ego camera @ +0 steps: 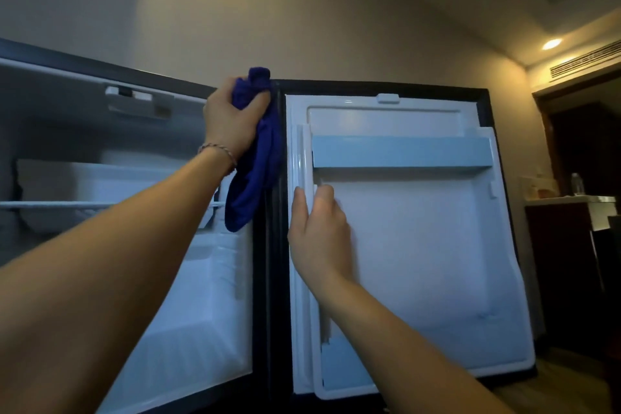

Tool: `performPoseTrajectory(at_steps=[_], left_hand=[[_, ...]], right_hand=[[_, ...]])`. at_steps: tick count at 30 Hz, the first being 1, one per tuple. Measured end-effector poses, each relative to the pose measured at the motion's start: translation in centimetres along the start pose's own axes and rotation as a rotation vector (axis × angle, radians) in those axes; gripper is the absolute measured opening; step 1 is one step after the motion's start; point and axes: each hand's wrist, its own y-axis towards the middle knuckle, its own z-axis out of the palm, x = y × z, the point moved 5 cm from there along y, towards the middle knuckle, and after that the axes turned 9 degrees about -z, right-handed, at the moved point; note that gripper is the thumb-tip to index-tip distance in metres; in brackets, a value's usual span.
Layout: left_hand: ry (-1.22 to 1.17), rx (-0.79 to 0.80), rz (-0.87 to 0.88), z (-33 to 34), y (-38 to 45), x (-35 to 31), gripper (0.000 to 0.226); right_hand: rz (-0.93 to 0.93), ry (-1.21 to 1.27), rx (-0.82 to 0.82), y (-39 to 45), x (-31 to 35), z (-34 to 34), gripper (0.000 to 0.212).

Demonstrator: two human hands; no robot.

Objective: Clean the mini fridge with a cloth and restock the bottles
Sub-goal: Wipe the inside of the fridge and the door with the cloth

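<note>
Mini fridge (pixel 188 312) is open, cavity at left, wire shelf (pixel 100 204) inside, no bottles seen in it. Left hand (pixel 232 118) is clamped on the blue cloth (pixel 258 158) at the top front corner by the hinge side; most of the cloth hangs loose below the fist. Right hand (pixel 319 232) is held on the inner edge of the door (pixel 420 245), fingers curled on the gasket, steadying it. One bottle (pixel 577 183) is seen far right on a tabletop (pixel 571 201), well apart.

Risks, judged: the hanging cloth could get pinched in the hinge gap if the door swings; the gasket could be pulled out if gripped hard. The door shelf (pixel 400 153) juts out, a snag edge. Open room: the cavity floor and the lower door panel.
</note>
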Motion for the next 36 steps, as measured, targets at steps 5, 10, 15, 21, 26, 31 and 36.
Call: performPoseTrajectory(at_steps=[5,10,15,21,26,31,36], left_hand=[[-0.056,0.039,-0.052,-0.5,-5.0,2.7,0.009],[-0.124,0.075,-0.245,-1.9,-15.1,6.7,0.017],[-0.108,0.057,-0.343,-3.1,-23.2,10.3,0.036],[-0.012,0.127,-0.337,-3.8,-26.4,11.4,0.025],[0.040,0.043,-0.290,-3.5,-23.1,9.2,0.018],[-0.011,0.023,-0.116,-1.6,-11.6,3.2,0.013],[-0.078,-0.016,-0.039,-0.6,-3.0,1.0,0.015]], right_hand=[[0.018,0.005,0.008,-0.1,-0.1,0.0,0.030],[0.018,0.004,0.001,-0.1,-0.1,0.0,0.035],[0.005,-0.012,-0.013,-0.2,0.2,0.1,0.032],[0.023,-0.017,-0.001,-0.3,0.7,0.0,0.037],[0.033,-0.026,0.015,-0.3,0.8,-0.2,0.037],[0.024,-0.027,0.009,-0.2,0.7,-0.2,0.037],[0.001,-0.028,0.001,-0.1,0.6,0.0,0.030]])
